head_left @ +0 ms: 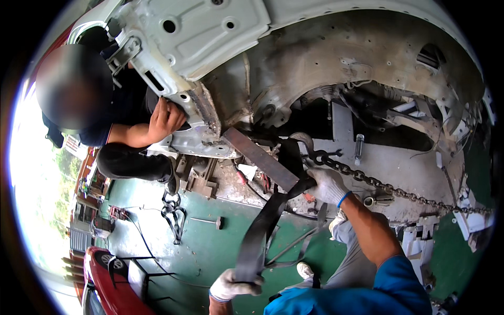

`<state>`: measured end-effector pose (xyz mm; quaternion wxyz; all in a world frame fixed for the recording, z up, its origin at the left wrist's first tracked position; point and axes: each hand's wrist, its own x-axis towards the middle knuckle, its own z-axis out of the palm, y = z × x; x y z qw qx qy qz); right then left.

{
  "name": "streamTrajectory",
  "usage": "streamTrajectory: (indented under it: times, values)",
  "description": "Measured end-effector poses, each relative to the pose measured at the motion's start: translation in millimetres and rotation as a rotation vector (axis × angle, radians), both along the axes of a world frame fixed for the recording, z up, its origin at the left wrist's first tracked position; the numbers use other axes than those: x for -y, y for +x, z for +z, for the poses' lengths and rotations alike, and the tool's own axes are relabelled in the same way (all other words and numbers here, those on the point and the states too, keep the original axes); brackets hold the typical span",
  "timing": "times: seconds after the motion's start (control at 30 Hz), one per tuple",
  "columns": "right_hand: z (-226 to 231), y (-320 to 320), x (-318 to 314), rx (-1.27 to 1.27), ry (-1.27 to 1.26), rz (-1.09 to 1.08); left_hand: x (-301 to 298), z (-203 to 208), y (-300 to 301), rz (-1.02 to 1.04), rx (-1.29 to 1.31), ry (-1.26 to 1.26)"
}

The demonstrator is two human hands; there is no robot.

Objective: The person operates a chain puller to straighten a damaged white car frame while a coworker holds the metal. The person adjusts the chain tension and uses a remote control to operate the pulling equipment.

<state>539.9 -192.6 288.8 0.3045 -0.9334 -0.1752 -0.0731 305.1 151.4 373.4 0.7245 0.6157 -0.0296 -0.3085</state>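
left hand [231, 286]: clamping strap [257, 236] low down | right hand [329, 186]: gripping it higher, beside the bar [265, 161] (chain [389, 188] running nearby) | strap: spanning between both hands, above green floor [197, 207]

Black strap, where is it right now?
Head view, lower middle: the black strap stretches between the left hand and the right hand, passing close to the lower end of the brown bar.

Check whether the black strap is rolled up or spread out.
Spread out: the strap runs as a long band between left hand and right hand.
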Motion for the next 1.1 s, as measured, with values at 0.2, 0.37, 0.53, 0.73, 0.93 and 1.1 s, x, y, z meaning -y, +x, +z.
streamTrajectory:
  times: [0.2, 0.37, 0.53, 0.73, 0.93, 1.1]
  values:
    - [-13.3, -5.9, -2.3, 0.099, -0.037, -0.086, -25.0, -71.4, -64.2, 0.37, -0.513, -0.407]
    - [-6.5, 3.4, -21.2, 0.074, -0.015, -0.129, -7.0, -50.0, -53.5, 0.965, 0.167, -0.669]
    - [9.0, 12.0, -13.3, 0.026, -0.155, -0.15, -63.5, -132.9, -23.3, 1.015, 0.036, -1.023]
    - [-1.1, 26.3, 1.2, 0.089, -0.047, -0.208, -74.8, -123.9, 40.4, 1.273, -0.258, -0.806]
    - [-31.6, 23.1, 7.2, 0.123, 0.159, -0.143, -10.9, -191.0, 37.2, 0.962, -0.644, -0.053]
    - [-10.8, 7.7, -2.6, 0.0, 0.107, -0.214, 90.5, -143.3, 89.3, 0.72, 0.411, 0.595]
